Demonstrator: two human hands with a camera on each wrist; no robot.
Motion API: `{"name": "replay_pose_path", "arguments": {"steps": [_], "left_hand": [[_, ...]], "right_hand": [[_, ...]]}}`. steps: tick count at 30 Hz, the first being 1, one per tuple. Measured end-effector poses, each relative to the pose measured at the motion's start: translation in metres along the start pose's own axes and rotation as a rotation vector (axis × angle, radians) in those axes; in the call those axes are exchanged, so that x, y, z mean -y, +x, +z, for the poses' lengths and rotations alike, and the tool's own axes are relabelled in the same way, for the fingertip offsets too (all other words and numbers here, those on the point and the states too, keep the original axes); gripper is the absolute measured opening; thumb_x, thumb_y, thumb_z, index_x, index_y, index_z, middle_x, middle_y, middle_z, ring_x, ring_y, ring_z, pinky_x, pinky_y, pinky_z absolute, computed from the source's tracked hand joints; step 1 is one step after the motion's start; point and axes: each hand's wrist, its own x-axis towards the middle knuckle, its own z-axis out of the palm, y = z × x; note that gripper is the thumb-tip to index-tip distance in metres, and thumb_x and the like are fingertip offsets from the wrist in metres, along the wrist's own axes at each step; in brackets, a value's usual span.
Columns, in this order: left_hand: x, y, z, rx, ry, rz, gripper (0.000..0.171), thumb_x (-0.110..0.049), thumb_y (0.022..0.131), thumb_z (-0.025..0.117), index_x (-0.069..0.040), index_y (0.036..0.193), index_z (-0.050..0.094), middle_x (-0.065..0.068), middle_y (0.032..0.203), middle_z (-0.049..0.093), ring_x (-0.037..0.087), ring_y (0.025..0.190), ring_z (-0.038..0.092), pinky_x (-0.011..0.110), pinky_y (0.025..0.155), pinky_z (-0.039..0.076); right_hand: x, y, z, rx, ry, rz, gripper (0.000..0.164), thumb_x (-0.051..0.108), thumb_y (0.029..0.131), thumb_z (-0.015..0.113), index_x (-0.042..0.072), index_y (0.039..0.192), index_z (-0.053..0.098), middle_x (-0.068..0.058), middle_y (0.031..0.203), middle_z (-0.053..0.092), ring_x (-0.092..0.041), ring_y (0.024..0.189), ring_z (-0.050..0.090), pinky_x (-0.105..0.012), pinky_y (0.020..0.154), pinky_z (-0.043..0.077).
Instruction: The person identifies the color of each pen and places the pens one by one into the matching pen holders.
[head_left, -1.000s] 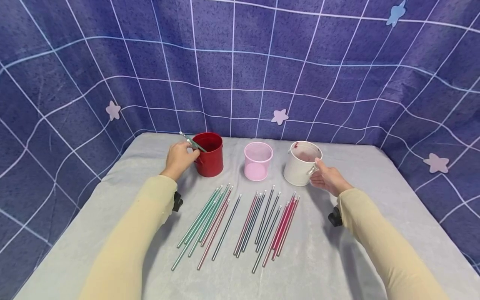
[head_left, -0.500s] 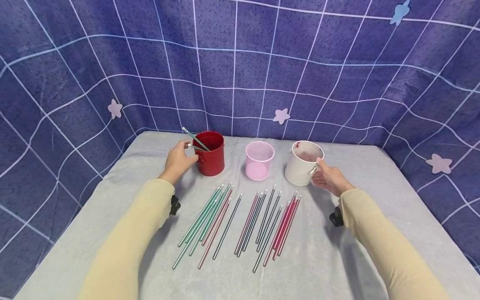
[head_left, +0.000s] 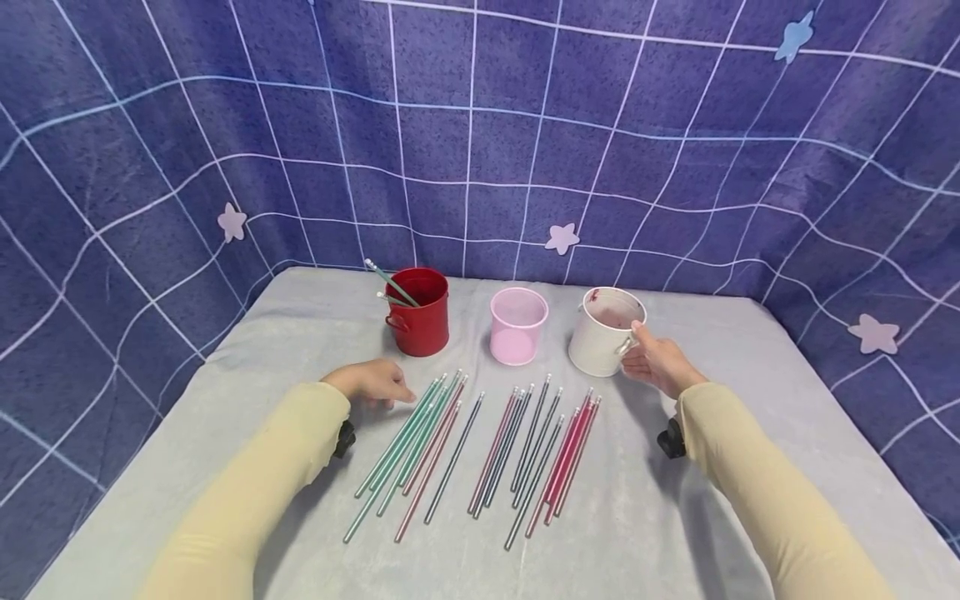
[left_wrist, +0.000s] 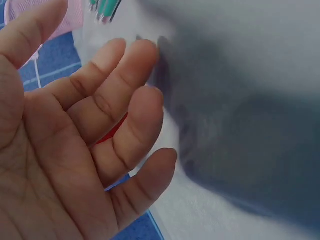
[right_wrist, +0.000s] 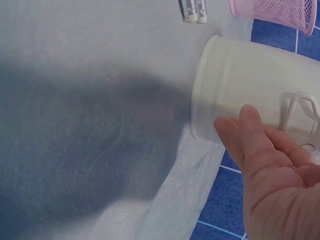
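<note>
My left hand [head_left: 378, 382] hovers at the eraser ends of the green pencils [head_left: 401, 446], its fingers loosely bent and nothing in it; the left wrist view shows the bare palm [left_wrist: 55, 155]. Behind it stands a red bucket [head_left: 420, 329] with two green pencils [head_left: 392, 279] leaning out over its left rim. On the right, my right hand [head_left: 660, 362] holds a white bucket [head_left: 596, 346] by its near right side, thumb at the rim by the handle. Up close, its fingertips [right_wrist: 250, 116] lie along the white wall below the wire handle [right_wrist: 300, 97].
A pink mesh cup [head_left: 516, 342] stands between the two buckets. Dark pencils [head_left: 506, 450] and red pencils [head_left: 572, 450] lie in rows on the grey cloth [head_left: 630, 533]. Blue gridded fabric [head_left: 480, 125] rises right behind the cloth's back edge.
My left hand has let go of a green pencil in the red bucket and come forward and down to the green pencils on the cloth. The right hand stays at the white bucket.
</note>
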Motion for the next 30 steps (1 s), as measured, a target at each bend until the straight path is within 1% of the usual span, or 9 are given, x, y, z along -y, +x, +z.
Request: {"name": "replay_pose_path", "arguments": {"steps": [3,7,11,12,15,18,19,24,30], "left_hand": [[-0.003,-0.002,0.004,0.009,0.002,0.003,0.024,-0.025,0.090,0.060,-0.005,0.077,0.061,0.002,0.065,0.058,0.010,0.048,0.044,0.022,0.051,0.041],[-0.006,0.001,0.010,-0.035,0.008,0.021,0.024,-0.023,0.089,0.061,-0.006,0.072,0.059,0.002,0.061,0.056,0.011,0.047,0.045,0.024,0.051,0.041],[0.000,0.012,0.019,-0.080,0.029,0.041,0.025,-0.020,0.084,0.065,-0.009,0.063,0.056,0.001,0.055,0.053,0.012,0.048,0.046,0.027,0.050,0.041],[0.006,0.017,0.021,-0.085,0.034,0.072,0.025,-0.020,0.082,0.065,-0.011,0.061,0.055,-0.001,0.054,0.052,0.011,0.048,0.045,0.027,0.049,0.040],[0.008,0.023,0.024,-0.074,0.073,0.073,0.023,-0.017,0.078,0.066,-0.013,0.059,0.055,-0.002,0.053,0.050,0.011,0.049,0.046,0.027,0.050,0.040],[0.002,0.019,0.023,-0.050,0.078,0.050,0.020,-0.011,0.075,0.066,-0.012,0.059,0.054,-0.003,0.054,0.049,0.010,0.049,0.045,0.026,0.050,0.039],[-0.005,0.015,0.021,-0.046,0.090,0.015,0.021,-0.008,0.075,0.067,-0.011,0.059,0.054,-0.002,0.054,0.049,0.011,0.049,0.045,0.026,0.050,0.039],[-0.018,0.004,0.021,-0.068,0.098,-0.052,0.020,-0.006,0.076,0.065,-0.010,0.061,0.054,-0.001,0.053,0.053,0.011,0.047,0.054,0.023,0.048,0.043],[-0.022,0.004,0.024,-0.102,0.113,-0.121,0.016,-0.010,0.079,0.067,-0.006,0.065,0.059,0.003,0.054,0.059,0.016,0.044,0.060,0.027,0.044,0.047]], "right_hand": [[-0.001,0.000,-0.001,-0.002,-0.005,0.002,0.085,0.051,0.100,0.022,-0.029,0.130,0.027,-0.045,0.135,0.033,-0.045,0.126,0.042,-0.041,0.101,0.040],[-0.002,0.000,-0.002,-0.003,-0.009,-0.002,0.087,0.052,0.100,0.022,-0.029,0.130,0.027,-0.045,0.135,0.033,-0.043,0.125,0.044,-0.040,0.100,0.042],[-0.002,0.000,-0.002,-0.006,0.000,-0.003,0.086,0.051,0.100,0.024,-0.029,0.131,0.026,-0.045,0.136,0.033,-0.041,0.123,0.047,-0.038,0.098,0.044],[-0.002,0.000,-0.002,-0.006,0.003,-0.003,0.086,0.051,0.100,0.024,-0.028,0.131,0.026,-0.045,0.136,0.033,-0.041,0.123,0.046,-0.038,0.099,0.044],[-0.002,0.000,-0.002,0.009,0.002,-0.011,0.085,0.050,0.100,0.023,-0.029,0.131,0.025,-0.045,0.136,0.032,-0.043,0.125,0.044,-0.039,0.099,0.043],[-0.001,0.001,-0.001,0.017,0.002,-0.005,0.085,0.050,0.100,0.022,-0.029,0.132,0.024,-0.045,0.137,0.030,-0.045,0.127,0.040,-0.040,0.100,0.041],[-0.001,0.001,-0.001,0.020,0.003,-0.003,0.086,0.050,0.100,0.022,-0.029,0.132,0.024,-0.046,0.137,0.029,-0.046,0.128,0.039,-0.040,0.101,0.041],[0.000,0.002,-0.003,0.049,0.012,0.013,0.087,0.052,0.100,0.019,-0.029,0.133,0.021,-0.047,0.138,0.026,-0.049,0.132,0.030,-0.042,0.104,0.037],[0.001,0.001,-0.003,0.062,0.026,0.031,0.087,0.051,0.100,0.019,-0.030,0.133,0.018,-0.047,0.139,0.024,-0.049,0.133,0.029,-0.042,0.105,0.036]]}}
